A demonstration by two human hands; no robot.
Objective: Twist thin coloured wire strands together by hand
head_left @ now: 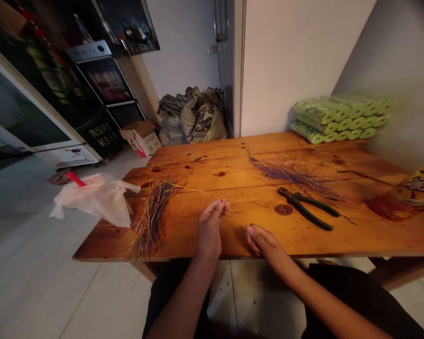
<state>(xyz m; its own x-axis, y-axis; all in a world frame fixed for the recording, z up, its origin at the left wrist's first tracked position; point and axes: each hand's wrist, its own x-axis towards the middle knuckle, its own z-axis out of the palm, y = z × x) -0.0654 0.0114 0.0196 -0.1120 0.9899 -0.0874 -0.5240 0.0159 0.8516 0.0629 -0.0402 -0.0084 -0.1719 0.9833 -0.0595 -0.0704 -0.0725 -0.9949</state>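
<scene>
— Wooden counter [198, 157], seen from the head camera: what do the hands hold?
— A thin strand [201, 192] runs across the counter to the left hand [210, 230] and the right hand [263, 242]. The left fingers [215, 212] are pressed together on it, and the right fingers [252, 233] pinch it near its end.
— Where do the other items lie?
— A bundle of multicoloured strands [151, 216] lies just left of the left hand. A looser pile of dark strands [289, 172] lies farther back, with green-handled pliers [305, 207] directly in front of it, near the right hand.
— Is any writing legible?
— Yellow packaging [419, 186] at the right edge bears bold lettering, and a dark cabinet panel [101, 136] shows pale characters; both are too blurred to read.
</scene>
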